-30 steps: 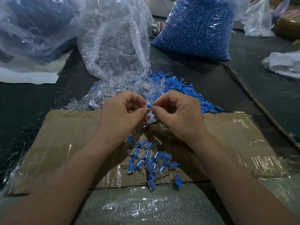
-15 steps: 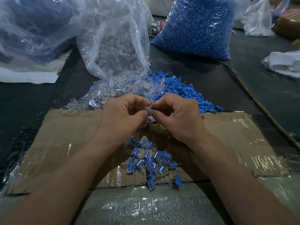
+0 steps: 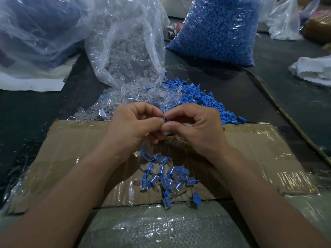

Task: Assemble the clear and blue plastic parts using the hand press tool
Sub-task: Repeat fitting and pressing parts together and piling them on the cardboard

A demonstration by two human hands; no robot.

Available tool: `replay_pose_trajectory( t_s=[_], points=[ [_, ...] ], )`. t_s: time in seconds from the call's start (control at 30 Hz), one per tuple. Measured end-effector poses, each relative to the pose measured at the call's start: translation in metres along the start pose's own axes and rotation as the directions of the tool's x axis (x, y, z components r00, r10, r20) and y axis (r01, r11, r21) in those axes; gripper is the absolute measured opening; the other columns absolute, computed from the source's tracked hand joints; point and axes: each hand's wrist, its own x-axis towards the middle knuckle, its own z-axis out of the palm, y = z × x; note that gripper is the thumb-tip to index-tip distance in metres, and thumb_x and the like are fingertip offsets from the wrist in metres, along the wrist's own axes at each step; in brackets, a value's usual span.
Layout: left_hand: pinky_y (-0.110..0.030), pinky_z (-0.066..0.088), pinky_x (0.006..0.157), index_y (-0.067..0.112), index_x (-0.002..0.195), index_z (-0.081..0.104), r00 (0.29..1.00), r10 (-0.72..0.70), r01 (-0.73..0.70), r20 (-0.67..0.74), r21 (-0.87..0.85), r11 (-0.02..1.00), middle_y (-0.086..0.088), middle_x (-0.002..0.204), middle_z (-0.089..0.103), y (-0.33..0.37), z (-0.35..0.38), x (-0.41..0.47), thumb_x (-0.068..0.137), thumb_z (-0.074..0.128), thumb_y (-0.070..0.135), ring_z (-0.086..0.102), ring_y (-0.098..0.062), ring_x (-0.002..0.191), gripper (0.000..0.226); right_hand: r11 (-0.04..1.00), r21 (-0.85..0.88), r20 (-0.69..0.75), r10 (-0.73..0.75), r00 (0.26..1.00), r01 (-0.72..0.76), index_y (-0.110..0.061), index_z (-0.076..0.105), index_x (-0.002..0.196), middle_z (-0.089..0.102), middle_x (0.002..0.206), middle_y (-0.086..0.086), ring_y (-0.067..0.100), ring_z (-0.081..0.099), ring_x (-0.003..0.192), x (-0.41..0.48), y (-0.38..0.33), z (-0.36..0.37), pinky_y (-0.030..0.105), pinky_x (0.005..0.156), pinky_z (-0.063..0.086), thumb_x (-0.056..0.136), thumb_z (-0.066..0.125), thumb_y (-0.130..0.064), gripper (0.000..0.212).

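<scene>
Both hands meet over the far-middle of the cardboard (image 3: 71, 154), fingers curled. The left hand (image 3: 132, 129) and right hand (image 3: 193, 129) each pinch, thumb against forefinger, the same small part (image 3: 166, 120). Only a sliver of blue shows between the touching fingertips, and whether a clear piece sits on it too cannot be told. Just beyond the cardboard's far edge lie the loose stock: a clear pile (image 3: 125, 99) to the left, spilling from the mouth of a clear bag (image 3: 125, 42), and a blue pile (image 3: 202, 101) to the right, the two mingling where they touch. The blue pile's right end runs along the cardboard's far edge. A full blue bag (image 3: 215, 29) stands farther back, well apart from the hands. Near of the hands, between the forearms, a cluster of finished pieces (image 3: 166, 178) lies on the cardboard, and its nearest few reach the cardboard's near edge and tip onto the woven sack (image 3: 161, 228) below. Bare cardboard spreads left and right outside both forearms. On the dark table (image 3: 250, 97) to the right, a thin cord (image 3: 286, 119) runs diagonally past the cardboard's far right corner.
</scene>
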Motion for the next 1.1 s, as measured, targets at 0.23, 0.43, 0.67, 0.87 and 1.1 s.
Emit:
replay_pose_trajectory(
  t_s=[0.23,0.43,0.67,0.87,1.1],
  points=[
    [-0.017,0.047,0.038,0.003,0.073,0.059,0.998,-0.059,0.058,-0.011,-0.099,0.993,-0.009,0.052,0.063,-0.0013,-0.0003,0.0019,0.068,0.064,-0.001,0.058,-0.013,0.041,0.008,1.000,0.001,0.034,-0.006,0.999,0.006,-0.017,0.062,0.098,0.061,0.085,-0.013,0.001,0.060,0.081,0.0003,0.0026,-0.0014,0.012,0.074,0.048,0.071,0.073,-0.007,0.031],
    [-0.018,0.048,0.039,0.002,0.074,0.060,0.996,-0.089,0.091,0.023,-0.135,0.987,-0.011,0.054,0.065,-0.0015,-0.0021,0.0017,0.059,0.064,0.007,0.061,-0.015,0.043,0.017,1.000,-0.015,0.018,0.011,1.000,-0.011,-0.016,0.064,0.094,0.061,0.081,-0.011,0.003,0.061,0.075,0.0005,0.0029,-0.0022,0.015,0.071,0.050,0.071,0.072,-0.007,0.026],
    [-0.019,0.049,0.040,0.008,0.066,0.067,0.996,-0.074,0.079,0.043,-0.128,0.989,-0.014,0.058,0.065,-0.0047,-0.0073,0.0053,0.079,0.051,-0.012,0.063,-0.019,0.045,0.029,0.983,-0.169,0.003,-0.067,0.998,0.067,-0.003,0.069,0.091,0.061,0.083,-0.003,0.005,0.059,0.073,0.0003,0.0057,-0.0021,0.015,0.069,0.050,0.073,0.070,-0.012,0.021],
    [-0.020,0.050,0.042,0.005,0.074,0.064,0.995,-0.086,0.091,0.056,-0.094,0.991,-0.013,0.059,0.066,-0.0062,-0.0090,0.0066,0.079,0.053,-0.009,0.063,-0.019,0.047,0.018,0.965,-0.245,0.024,-0.092,0.995,0.095,-0.003,0.069,0.090,0.059,0.083,-0.007,0.005,0.058,0.075,0.0007,0.0058,-0.0020,0.015,0.070,0.049,0.074,0.070,-0.013,0.020],
    [-0.021,0.053,0.045,0.004,0.074,0.064,0.996,-0.088,0.091,0.033,-0.090,0.992,-0.014,0.061,0.067,-0.0055,-0.0060,0.0043,0.056,0.068,0.009,0.064,-0.019,0.048,0.019,0.961,-0.255,0.032,-0.102,0.994,0.107,-0.002,0.069,0.090,0.059,0.083,-0.006,0.003,0.057,0.075,0.0009,0.0046,-0.0019,0.015,0.071,0.049,0.073,0.070,-0.012,0.019]
  ],
)
